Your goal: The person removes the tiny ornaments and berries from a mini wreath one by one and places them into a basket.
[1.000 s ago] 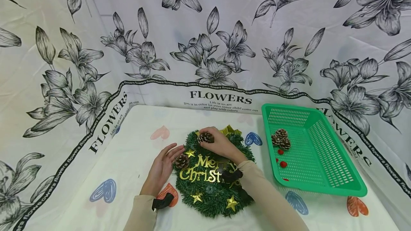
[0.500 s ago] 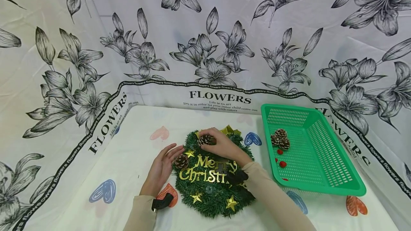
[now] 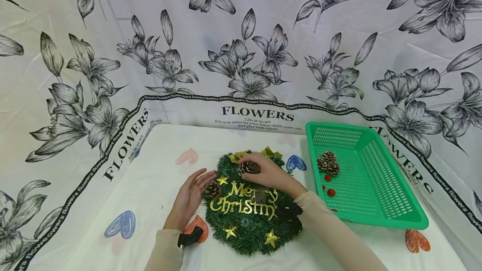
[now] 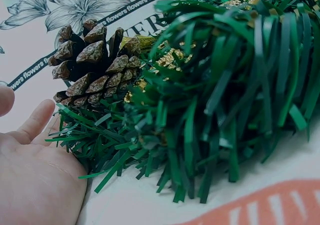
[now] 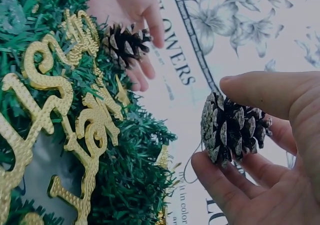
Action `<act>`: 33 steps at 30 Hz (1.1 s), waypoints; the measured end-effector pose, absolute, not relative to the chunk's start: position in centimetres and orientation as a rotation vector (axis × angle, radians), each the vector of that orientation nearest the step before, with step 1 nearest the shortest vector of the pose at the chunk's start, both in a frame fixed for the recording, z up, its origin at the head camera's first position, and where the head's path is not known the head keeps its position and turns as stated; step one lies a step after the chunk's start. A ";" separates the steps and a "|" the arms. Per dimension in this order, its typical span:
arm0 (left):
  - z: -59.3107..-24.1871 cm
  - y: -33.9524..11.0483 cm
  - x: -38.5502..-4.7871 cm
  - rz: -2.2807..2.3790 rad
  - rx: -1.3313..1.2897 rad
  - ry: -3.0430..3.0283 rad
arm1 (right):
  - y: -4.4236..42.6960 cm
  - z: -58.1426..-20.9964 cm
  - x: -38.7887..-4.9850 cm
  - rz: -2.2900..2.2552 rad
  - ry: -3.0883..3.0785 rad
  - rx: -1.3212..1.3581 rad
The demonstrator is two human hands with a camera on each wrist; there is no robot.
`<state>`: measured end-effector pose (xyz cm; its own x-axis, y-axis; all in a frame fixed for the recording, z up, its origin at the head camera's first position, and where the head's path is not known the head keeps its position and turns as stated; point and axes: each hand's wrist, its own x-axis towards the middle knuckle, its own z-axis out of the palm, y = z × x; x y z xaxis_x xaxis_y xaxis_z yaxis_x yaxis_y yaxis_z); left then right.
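A green tinsel wreath [image 3: 241,237] with gold "Merry Christmas" lettering [image 3: 241,208] and gold stars lies on the table. My right hand [image 3: 269,172] pinches a pinecone [image 3: 246,167] over the wreath's upper part; in the right wrist view this pinecone [image 5: 232,127] sits between thumb and fingers, with a thin loop of string hanging by it. A second pinecone [image 3: 212,189] sits on the wreath's left side. Beside it my left hand [image 3: 191,193] rests at the wreath's edge, palm facing it, fingers extended. The left wrist view shows that pinecone [image 4: 97,67] near the fingertips.
To the right stands a green plastic basket [image 3: 376,221], holding several pinecones [image 3: 329,163] and small red pieces [image 3: 331,192]. A gold bow [image 3: 272,153] tops the wreath. Behind the table hangs a flower-printed curtain [image 3: 256,74]. Heart prints mark the white tablecloth [image 3: 150,187].
My right hand, with the pinecone in it, has shifted slightly right, and its forearm has swung right, uncovering more of the lettering. My left hand stays put.
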<state>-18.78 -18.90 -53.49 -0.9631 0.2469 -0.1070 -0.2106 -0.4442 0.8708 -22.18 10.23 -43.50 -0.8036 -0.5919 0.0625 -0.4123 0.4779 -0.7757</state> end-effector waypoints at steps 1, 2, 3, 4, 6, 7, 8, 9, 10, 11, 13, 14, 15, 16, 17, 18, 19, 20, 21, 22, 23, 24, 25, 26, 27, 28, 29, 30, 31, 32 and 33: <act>-53.5 -18.9 -18.8 2.461 0.056 1.477 | 10.3 -43.4 -22.1 -1.223 2.515 -0.868; -53.4 -18.9 -18.8 2.461 0.059 1.476 | 10.5 -43.3 -22.0 -1.219 2.516 -0.870; -53.4 -18.9 -18.8 2.461 0.061 1.476 | 10.6 -43.2 -21.8 -1.216 2.516 -0.867; -53.4 -18.9 -18.7 2.460 0.061 1.475 | 10.7 -43.1 -21.7 -1.219 2.511 -0.865; -53.4 -19.0 -18.7 2.460 0.062 1.473 | 10.9 -42.9 -21.4 -1.229 2.497 -0.860; -53.4 -19.0 -18.7 2.461 0.065 1.472 | 11.0 -42.7 -21.2 -1.235 2.495 -0.859; -53.4 -19.0 -18.7 2.459 0.066 1.472 | 11.1 -42.5 -21.1 -1.240 2.494 -0.857; -53.4 -19.0 -18.7 2.457 0.067 1.472 | 11.2 -42.4 -20.9 -1.247 2.490 -0.855; -53.4 -19.0 -18.7 2.455 0.065 1.473 | 11.3 -42.2 -20.8 -1.247 2.495 -0.848; -53.4 -19.0 -18.7 2.456 0.065 1.473 | 11.5 -42.1 -20.7 -1.248 2.499 -0.845; -53.5 -19.0 -18.8 2.458 0.071 1.472 | 11.8 -41.8 -20.6 -1.247 2.515 -0.833; -53.5 -18.9 -18.8 2.461 0.071 1.468 | 11.9 -41.7 -20.5 -1.249 2.517 -0.825; -53.6 -18.9 -18.8 2.465 0.070 1.464 | 12.1 -41.5 -20.5 -1.249 2.524 -0.821; -53.6 -18.9 -18.8 2.469 0.071 1.459 | 12.2 -41.4 -20.4 -1.247 2.534 -0.813; -53.7 -18.9 -18.9 2.474 0.078 1.459 | 12.4 -41.3 -20.4 -1.250 2.536 -0.815; -53.8 -18.9 -18.9 2.476 0.076 1.456 | 12.5 -41.2 -20.3 -1.251 2.543 -0.812; -53.8 -18.9 -18.9 2.477 0.075 1.457 | 12.7 -41.1 -20.3 -1.252 2.550 -0.822; -53.8 -18.9 -18.9 2.481 0.074 1.453 | 12.8 -41.0 -20.2 -1.257 2.551 -0.828; -53.9 -18.9 -18.9 2.482 0.072 1.451 | 13.0 -40.9 -20.2 -1.261 2.553 -0.835; -53.9 -18.9 -18.9 2.482 0.073 1.453 | 13.1 -40.8 -20.2 -1.262 2.555 -0.841; -53.9 -18.9 -18.9 2.482 0.071 1.456 | 13.3 -40.7 -20.1 -1.258 2.563 -0.849; -53.9 -18.9 -18.9 2.483 0.063 1.452 | 13.5 -40.6 -20.1 -1.257 2.569 -0.855; -54.0 -18.9 -18.9 2.483 0.063 1.452 | 13.7 -40.5 -20.0 -1.257 2.574 -0.859; -54.0 -18.9 -18.9 2.484 0.059 1.446 | 13.9 -40.4 -20.0 -1.257 2.578 -0.855; -54.0 -18.9 -18.9 2.483 0.055 1.447 | 14.1 -40.4 -20.0 -1.256 2.586 -0.854; -54.0 -18.9 -18.9 2.481 0.054 1.448 | 14.3 -40.3 -20.0 -1.257 2.595 -0.850; -54.0 -18.9 -19.0 2.479 0.053 1.445 | 14.5 -40.2 -20.0 -1.258 2.604 -0.847; -54.0 -18.9 -19.0 2.478 0.053 1.446 | 14.7 -40.1 -20.0 -1.265 2.610 -0.846; -54.0 -18.9 -19.0 2.476 0.054 1.448 | 15.0 -40.1 -20.0 -1.269 2.620 -0.842; -54.0 -18.9 -19.0 2.474 0.053 1.448 | 15.2 -40.0 -20.0 -1.276 2.625 -0.845; -54.0 -18.9 -19.0 2.471 0.054 1.448 | 15.4 -40.0 -20.1 -1.284 2.629 -0.844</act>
<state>-18.97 -18.94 -53.99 -0.9613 0.2544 -0.1060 -0.2168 -0.4606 0.8607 -20.07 15.44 -39.98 -0.8422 -0.5180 0.1499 -0.4368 0.4923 -0.7529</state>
